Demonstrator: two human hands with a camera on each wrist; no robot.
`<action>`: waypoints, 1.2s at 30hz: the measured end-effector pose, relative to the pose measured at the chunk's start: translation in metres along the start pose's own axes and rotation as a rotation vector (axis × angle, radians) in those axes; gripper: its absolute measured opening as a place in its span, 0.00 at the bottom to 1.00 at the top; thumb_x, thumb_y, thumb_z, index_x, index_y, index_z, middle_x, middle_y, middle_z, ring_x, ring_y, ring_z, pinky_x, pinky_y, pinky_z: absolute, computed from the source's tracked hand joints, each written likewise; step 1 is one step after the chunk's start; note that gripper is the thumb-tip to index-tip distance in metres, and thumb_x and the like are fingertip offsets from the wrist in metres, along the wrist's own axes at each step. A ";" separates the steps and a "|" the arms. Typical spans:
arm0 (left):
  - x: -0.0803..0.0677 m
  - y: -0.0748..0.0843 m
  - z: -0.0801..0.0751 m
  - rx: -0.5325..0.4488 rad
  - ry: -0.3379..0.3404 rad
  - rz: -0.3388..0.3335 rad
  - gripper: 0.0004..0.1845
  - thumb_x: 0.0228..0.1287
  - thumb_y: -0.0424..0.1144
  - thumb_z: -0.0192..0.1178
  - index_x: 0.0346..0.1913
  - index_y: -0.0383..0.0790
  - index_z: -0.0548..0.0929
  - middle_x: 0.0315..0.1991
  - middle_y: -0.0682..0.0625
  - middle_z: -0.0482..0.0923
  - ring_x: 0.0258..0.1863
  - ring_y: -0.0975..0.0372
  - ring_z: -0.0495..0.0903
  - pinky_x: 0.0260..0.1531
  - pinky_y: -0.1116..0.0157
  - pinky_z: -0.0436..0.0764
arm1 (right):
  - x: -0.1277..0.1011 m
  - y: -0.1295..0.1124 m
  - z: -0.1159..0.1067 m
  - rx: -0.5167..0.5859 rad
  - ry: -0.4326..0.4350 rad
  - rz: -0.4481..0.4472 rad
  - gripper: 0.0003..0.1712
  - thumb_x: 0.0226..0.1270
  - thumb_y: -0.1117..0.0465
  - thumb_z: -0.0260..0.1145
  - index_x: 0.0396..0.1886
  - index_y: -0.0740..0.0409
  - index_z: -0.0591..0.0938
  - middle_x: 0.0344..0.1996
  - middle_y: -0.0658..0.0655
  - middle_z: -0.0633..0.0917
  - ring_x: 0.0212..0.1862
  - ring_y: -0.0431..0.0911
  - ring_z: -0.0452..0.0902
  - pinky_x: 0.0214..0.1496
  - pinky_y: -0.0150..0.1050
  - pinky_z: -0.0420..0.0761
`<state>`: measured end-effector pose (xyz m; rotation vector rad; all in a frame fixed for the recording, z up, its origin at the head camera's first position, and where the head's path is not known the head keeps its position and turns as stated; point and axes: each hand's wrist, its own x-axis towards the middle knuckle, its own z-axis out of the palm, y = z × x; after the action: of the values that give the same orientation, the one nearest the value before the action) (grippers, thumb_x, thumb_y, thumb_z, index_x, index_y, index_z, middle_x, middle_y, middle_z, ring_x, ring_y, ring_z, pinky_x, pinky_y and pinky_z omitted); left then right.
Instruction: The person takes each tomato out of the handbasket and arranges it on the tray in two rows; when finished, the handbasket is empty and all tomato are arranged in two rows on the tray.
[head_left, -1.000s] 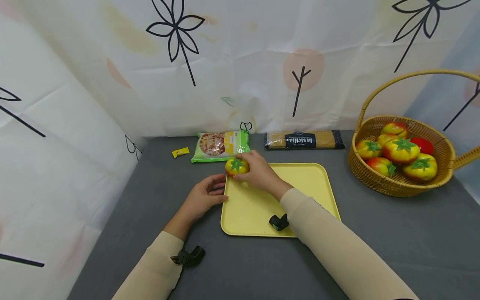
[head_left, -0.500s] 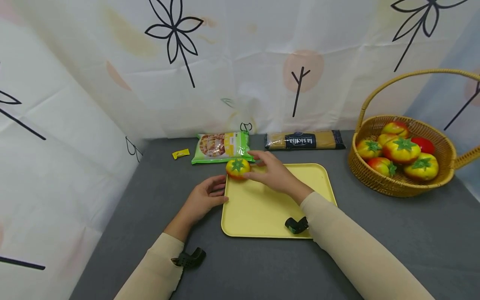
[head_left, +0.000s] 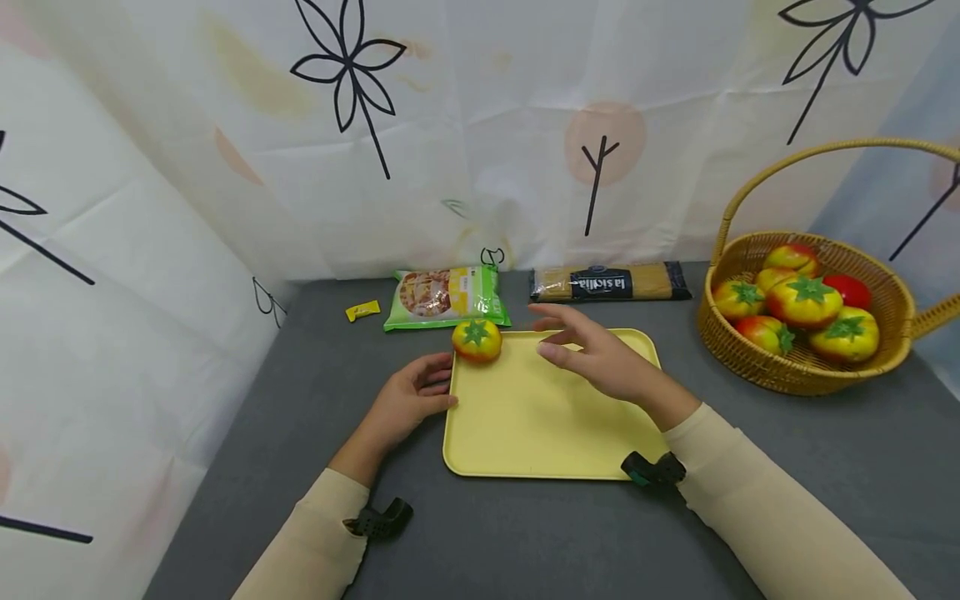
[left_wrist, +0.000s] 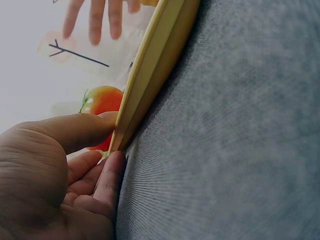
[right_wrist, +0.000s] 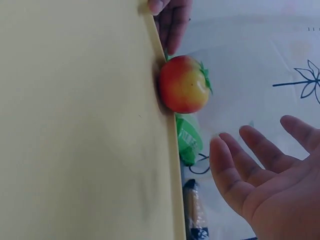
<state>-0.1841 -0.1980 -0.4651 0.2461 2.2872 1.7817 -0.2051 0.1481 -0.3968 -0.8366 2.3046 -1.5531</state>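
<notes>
round yellow-and-red tomato with green leafy top (head_left: 476,341) sat upright, stem up, no clear long axis, at far left corner of flat yellow plastic tray (head_left: 540,425). right hand (head_left: 600,360) let go since a second earlier, hovered apart, fingers spread. left hand (head_left: 408,398) pinched tray's edge.

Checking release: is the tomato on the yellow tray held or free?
Free: it sits on the tray's corner, right hand open and apart.

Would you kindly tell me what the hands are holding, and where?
The left hand pinches the yellow tray at its left rim; the right hand is open, holding nothing.
</notes>
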 end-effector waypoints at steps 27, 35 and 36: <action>-0.002 0.004 0.000 -0.001 -0.002 -0.003 0.38 0.70 0.26 0.73 0.80 0.33 0.72 0.74 0.37 0.74 0.71 0.46 0.77 0.66 0.58 0.81 | -0.074 -0.005 -0.089 0.411 0.240 -0.262 0.33 0.91 0.48 0.51 0.86 0.57 0.64 0.70 0.65 0.75 0.67 0.57 0.75 0.63 0.43 0.80; -0.003 0.005 0.001 0.007 -0.003 -0.015 0.38 0.70 0.27 0.73 0.80 0.34 0.71 0.73 0.37 0.74 0.71 0.47 0.77 0.66 0.57 0.81 | -0.096 0.005 -0.129 0.573 0.309 -0.401 0.29 0.91 0.58 0.51 0.83 0.64 0.68 0.70 0.66 0.79 0.67 0.58 0.77 0.65 0.44 0.81; -0.004 0.005 0.001 0.010 -0.002 -0.016 0.38 0.70 0.28 0.74 0.80 0.34 0.71 0.73 0.37 0.74 0.71 0.47 0.77 0.67 0.57 0.80 | -0.099 0.007 -0.132 0.582 0.322 -0.409 0.29 0.91 0.59 0.50 0.83 0.65 0.68 0.70 0.67 0.79 0.67 0.58 0.77 0.64 0.44 0.81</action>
<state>-0.1805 -0.1972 -0.4604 0.2310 2.2904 1.7625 -0.1928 0.3089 -0.3603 -0.9810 1.7387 -2.5238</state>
